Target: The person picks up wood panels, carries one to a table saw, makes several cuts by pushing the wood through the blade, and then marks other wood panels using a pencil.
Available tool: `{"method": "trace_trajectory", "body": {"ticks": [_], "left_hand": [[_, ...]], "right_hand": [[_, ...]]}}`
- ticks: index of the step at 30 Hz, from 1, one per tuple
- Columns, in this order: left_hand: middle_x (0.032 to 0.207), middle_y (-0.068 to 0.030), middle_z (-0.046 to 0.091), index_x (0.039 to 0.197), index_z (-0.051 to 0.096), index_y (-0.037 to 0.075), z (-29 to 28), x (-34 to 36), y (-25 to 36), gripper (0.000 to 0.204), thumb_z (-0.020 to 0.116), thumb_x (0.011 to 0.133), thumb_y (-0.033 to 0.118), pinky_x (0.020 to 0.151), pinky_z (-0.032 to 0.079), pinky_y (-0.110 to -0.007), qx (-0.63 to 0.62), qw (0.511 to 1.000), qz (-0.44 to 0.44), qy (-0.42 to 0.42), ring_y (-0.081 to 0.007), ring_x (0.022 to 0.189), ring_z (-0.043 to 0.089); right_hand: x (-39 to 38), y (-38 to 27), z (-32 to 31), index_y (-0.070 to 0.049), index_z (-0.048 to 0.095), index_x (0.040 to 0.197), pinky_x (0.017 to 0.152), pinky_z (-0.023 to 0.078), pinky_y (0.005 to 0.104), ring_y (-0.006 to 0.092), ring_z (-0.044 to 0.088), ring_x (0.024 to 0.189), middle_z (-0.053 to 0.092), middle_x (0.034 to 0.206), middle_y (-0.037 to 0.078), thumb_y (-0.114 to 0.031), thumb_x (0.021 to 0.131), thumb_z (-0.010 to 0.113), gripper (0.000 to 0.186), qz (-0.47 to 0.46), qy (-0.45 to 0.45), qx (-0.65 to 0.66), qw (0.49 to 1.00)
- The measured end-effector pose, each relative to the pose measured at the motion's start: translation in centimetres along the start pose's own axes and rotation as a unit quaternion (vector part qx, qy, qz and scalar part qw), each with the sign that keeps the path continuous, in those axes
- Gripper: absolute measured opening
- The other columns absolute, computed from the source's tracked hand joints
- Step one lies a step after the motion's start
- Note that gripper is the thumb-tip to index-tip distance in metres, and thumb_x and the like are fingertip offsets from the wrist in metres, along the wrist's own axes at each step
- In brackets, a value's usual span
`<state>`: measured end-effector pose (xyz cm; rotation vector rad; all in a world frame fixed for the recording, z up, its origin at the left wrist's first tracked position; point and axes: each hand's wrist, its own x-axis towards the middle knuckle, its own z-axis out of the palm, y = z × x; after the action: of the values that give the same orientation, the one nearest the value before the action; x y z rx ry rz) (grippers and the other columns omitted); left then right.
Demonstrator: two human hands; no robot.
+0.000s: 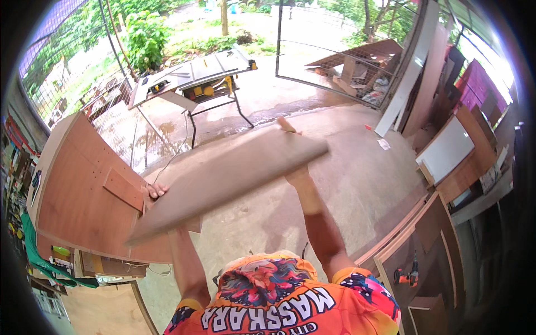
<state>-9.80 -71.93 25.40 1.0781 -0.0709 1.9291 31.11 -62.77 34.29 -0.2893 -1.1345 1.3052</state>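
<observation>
A brown wooden board [234, 173], blurred by motion, is held up in front of me, tilted with its right end higher. My left hand [157, 190] grips its left side, the fingers showing past the far edge. On the right, my right hand [297, 174] reaches beneath the board and holds it near that end; most of the hand is hidden. A small tan piece [286, 124] sticks out beyond the board's far edge there, too blurred to name. Beside my left hand stands a reddish-brown wooden workbench [89, 184] with a short plank [124, 188] on top.
A table saw [201, 72] on folding legs stands ahead on the concrete floor [352, 195]. Wooden sheets [463, 145] lean along the right side. An orange-and-black cordless drill [413, 274] rests on brown panels at lower right. A wire-mesh gate [335, 84] opens outside.
</observation>
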Motion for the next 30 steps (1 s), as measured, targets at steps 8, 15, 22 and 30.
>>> {"method": "trace_trajectory", "body": {"ticks": [8, 15, 22, 30], "left_hand": [[0.155, -0.0235, 0.044, 0.155, 0.037, 0.003, -2.5, 13.2, -7.6, 0.060, 0.043, 0.111, 0.042, 0.112, 0.047, -0.050, 0.334, 0.910, 0.070, 0.236, -0.0301, 0.134, 0.054], [0.145, -0.0151, 0.057, 0.153, 0.042, 0.000, -8.9, 18.4, -14.7, 0.063, 0.043, 0.110, 0.046, 0.109, 0.048, -0.043, 0.191, 0.938, -0.204, 0.207, -0.0270, 0.130, 0.058], [0.141, -0.0107, 0.059, 0.151, 0.045, 0.003, -15.1, 24.5, -18.3, 0.055, 0.042, 0.110, 0.040, 0.105, 0.049, -0.038, 0.220, 0.925, -0.161, 0.266, -0.0223, 0.122, 0.061], [0.141, -0.0110, 0.059, 0.152, 0.044, 0.006, -21.6, 32.0, -22.5, 0.056, 0.039, 0.110, 0.042, 0.105, 0.049, -0.040, 0.169, 0.927, -0.158, 0.296, -0.0232, 0.123, 0.061]], "right_hand": [[7.5, 4.4, -5.3, -0.004, 0.013, 0.166, 0.114, 0.042, 0.0387, 0.0236, 0.048, 0.140, 0.026, 0.169, 0.014, -0.023, 0.109, 0.050, 0.071, 0.166, 0.050, 0.055, 0.983], [18.7, 10.7, -12.1, 0.003, 0.022, 0.163, 0.120, 0.033, 0.0392, 0.0253, 0.042, 0.147, 0.038, 0.163, 0.018, -0.002, 0.091, 0.054, 0.079, 0.153, -0.003, 0.103, 0.983], [30.6, 14.7, -13.4, 0.002, 0.030, 0.161, 0.125, 0.023, 0.0385, 0.0238, 0.031, 0.154, 0.034, 0.166, 0.015, -0.009, 0.093, 0.054, 0.074, 0.170, -0.033, 0.096, 0.980], [40.3, 20.9, -15.9, 0.002, 0.031, 0.161, 0.126, 0.021, 0.0383, 0.0241, 0.029, 0.155, 0.034, 0.167, 0.014, -0.016, 0.094, 0.052, 0.072, 0.158, -0.047, 0.000, 0.986]]}}
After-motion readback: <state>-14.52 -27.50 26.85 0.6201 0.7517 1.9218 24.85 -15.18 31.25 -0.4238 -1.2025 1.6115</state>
